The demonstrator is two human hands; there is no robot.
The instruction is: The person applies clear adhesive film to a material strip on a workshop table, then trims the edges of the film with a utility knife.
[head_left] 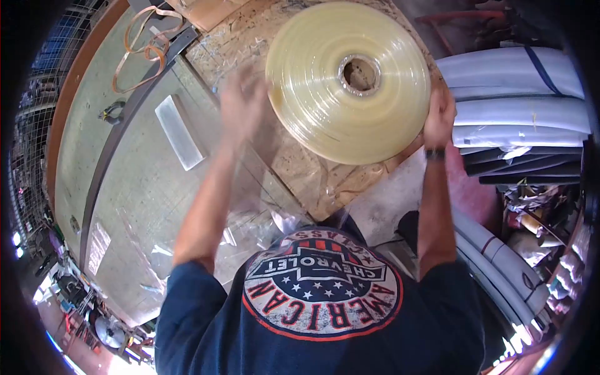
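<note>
A large roll of clear, yellowish plastic film (312, 119) lies flat on the wooden board, its round cardboard core (360, 75) facing up. My right hand (440, 117) is at the right rim of the roll, fingers curled against its edge and partly hidden. Close to the left rim is my left hand (242, 103), smeared by motion. I cannot make out its fingers or whether it touches the film.
On the greenish table (137, 206) to the left lie a pale rectangular bar (180, 132), a small yellow-and-black tool (112, 112) and a tan looped band (154, 50). White wrapped rolls (519, 115) are stacked at the right. Loose clear film hangs near the board's front edge.
</note>
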